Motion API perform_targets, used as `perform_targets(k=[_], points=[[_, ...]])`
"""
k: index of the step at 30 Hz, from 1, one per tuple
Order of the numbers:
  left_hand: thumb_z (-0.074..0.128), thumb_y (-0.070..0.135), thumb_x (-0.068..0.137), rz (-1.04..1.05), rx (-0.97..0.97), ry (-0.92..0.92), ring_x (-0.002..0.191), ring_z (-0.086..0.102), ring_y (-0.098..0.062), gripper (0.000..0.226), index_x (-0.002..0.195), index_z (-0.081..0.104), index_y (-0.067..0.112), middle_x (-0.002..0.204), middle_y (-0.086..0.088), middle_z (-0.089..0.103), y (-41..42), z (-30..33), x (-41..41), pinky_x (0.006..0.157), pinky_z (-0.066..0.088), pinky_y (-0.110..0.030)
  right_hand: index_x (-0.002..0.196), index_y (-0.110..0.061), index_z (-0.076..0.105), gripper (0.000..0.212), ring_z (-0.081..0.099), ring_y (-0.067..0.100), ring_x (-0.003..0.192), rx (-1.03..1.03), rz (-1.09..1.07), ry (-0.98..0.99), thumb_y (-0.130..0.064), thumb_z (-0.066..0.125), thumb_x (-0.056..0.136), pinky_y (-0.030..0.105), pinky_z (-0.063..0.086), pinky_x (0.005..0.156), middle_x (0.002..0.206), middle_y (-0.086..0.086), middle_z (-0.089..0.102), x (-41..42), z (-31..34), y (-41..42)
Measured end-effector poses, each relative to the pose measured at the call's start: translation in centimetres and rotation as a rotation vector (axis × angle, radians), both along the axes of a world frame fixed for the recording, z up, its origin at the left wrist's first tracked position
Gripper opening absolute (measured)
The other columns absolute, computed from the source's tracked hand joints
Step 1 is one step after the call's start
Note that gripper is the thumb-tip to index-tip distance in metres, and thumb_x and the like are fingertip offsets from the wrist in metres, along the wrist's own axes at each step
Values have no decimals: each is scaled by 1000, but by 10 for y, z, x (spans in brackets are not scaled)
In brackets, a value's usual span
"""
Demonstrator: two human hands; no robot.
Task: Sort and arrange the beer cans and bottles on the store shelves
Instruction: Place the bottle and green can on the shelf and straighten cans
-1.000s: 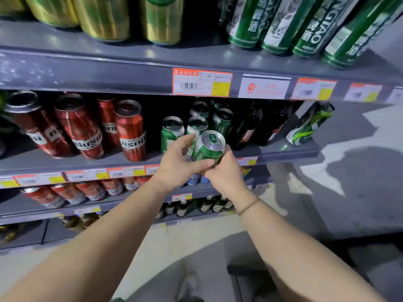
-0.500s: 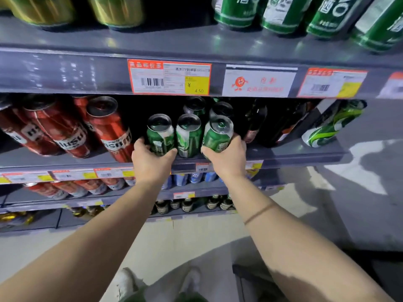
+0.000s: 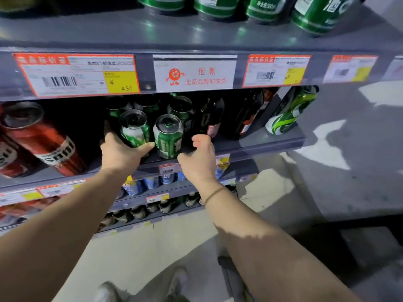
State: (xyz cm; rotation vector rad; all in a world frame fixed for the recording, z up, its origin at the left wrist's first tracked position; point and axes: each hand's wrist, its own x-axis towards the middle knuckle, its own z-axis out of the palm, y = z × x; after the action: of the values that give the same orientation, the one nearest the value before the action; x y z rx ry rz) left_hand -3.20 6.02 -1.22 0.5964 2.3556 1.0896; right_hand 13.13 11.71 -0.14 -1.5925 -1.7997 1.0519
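Your left hand (image 3: 122, 152) is wrapped around the left front green can (image 3: 135, 129), thumb across its lower side. Your right hand (image 3: 199, 159) hangs just right of the right front green can (image 3: 169, 136), fingers loosely curled, holding nothing, a thin band on the wrist.

Taking that right front can as the landmark:
- Above it, one grey shelf (image 3: 196, 35) carries four large green cans (image 3: 268, 7) and four tags on its edge, the white apology tag (image 3: 194, 74) directly overhead.
- Far left, two tall red cans (image 3: 41, 139) lean.
- Right, at least two dark bottles (image 3: 209, 118), then one green-and-white can (image 3: 291, 112) at the shelf end.
- Behind it, three more green cans (image 3: 182, 105) in shadow.

Both front cans are green with white label bands and silver pull-tab lids, standing near the middle shelf's front edge.
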Motion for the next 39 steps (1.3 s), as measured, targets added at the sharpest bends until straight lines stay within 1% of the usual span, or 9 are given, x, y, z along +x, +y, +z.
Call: perform_targets(k=[3, 8, 14, 17, 24, 28, 32, 36, 39], points=[[89, 52, 57, -39, 71, 11, 109, 58, -28, 84, 118, 45, 17, 123, -10, 58, 3, -5, -6, 93, 49, -41, 107, -16, 50, 34, 50, 13, 92, 31, -212, 84, -10, 67, 78, 9, 32, 61, 106, -4, 49, 23, -3, 7], [89, 51, 56, 11, 103, -4, 108, 56, -20, 84, 120, 48, 18, 123, -4, 59, -2, -6, -3, 93, 46, -35, 102, -15, 49, 32, 49, 15, 85, 117, -409, 174, -5, 67, 78, -4, 27, 59, 104, 5, 54, 52, -3, 33], [82, 36, 75, 40, 371, 127, 92, 58, -17, 53, 114, 50, 20, 105, -4, 56, -48, 5, 63, 81, 52, -30, 125, -2, 45, 50, 56, 29, 105, 176, -633, 271, -6, 68, 81, 28, 44, 91, 115, 11, 51, 111, 2, 82], [79, 30, 78, -132, 396, 32, 94, 62, -12, 42, 108, 51, 25, 103, 2, 59, -36, 13, 103, 79, 51, -19, 135, -2, 39, 63, 55, 27, 115, 158, -676, 296, -7, 70, 81, 26, 41, 98, 126, 15, 51, 136, 0, 110], [79, 26, 80, -305, 327, -148, 137, 37, -13, 91, 150, 25, 8, 151, -3, 39, 43, 21, 154, 114, 29, -28, 144, -9, 32, 86, 56, 20, 116, 164, -567, 261, -22, 80, 74, 28, 42, 101, 133, 9, 53, 158, -9, 154], [81, 26, 76, -213, 297, -70, 101, 54, -8, 63, 128, 47, 13, 115, 5, 59, 70, 18, 158, 76, 29, 7, 145, -13, 31, 93, 57, 18, 116, 127, -525, 279, -23, 83, 69, 32, 45, 101, 134, 4, 55, 164, -15, 176], [79, 32, 78, -93, 223, -106, 90, 58, -19, 44, 104, 46, 18, 105, -1, 60, 88, 15, 157, 72, 39, -16, 139, -12, 38, 88, 59, 17, 110, 124, -552, 270, -23, 84, 65, 28, 46, 96, 127, 2, 60, 170, -18, 195], [78, 32, 79, 9, 235, -129, 98, 59, -23, 48, 110, 46, 15, 111, -7, 60, 97, 15, 162, 79, 42, -26, 111, -17, 54, 58, 63, 15, 93, 150, -535, 239, -31, 83, 62, 21, 46, 78, 103, -5, 64, 175, -20, 200], [79, 28, 79, 66, 354, -165, 104, 58, -19, 52, 119, 48, 17, 114, -5, 59, 87, 9, 179, 90, 47, -30, 97, -24, 54, 49, 64, 10, 87, 231, -492, 285, -35, 83, 59, 26, 52, 82, 95, -7, 66, 178, -18, 187]])
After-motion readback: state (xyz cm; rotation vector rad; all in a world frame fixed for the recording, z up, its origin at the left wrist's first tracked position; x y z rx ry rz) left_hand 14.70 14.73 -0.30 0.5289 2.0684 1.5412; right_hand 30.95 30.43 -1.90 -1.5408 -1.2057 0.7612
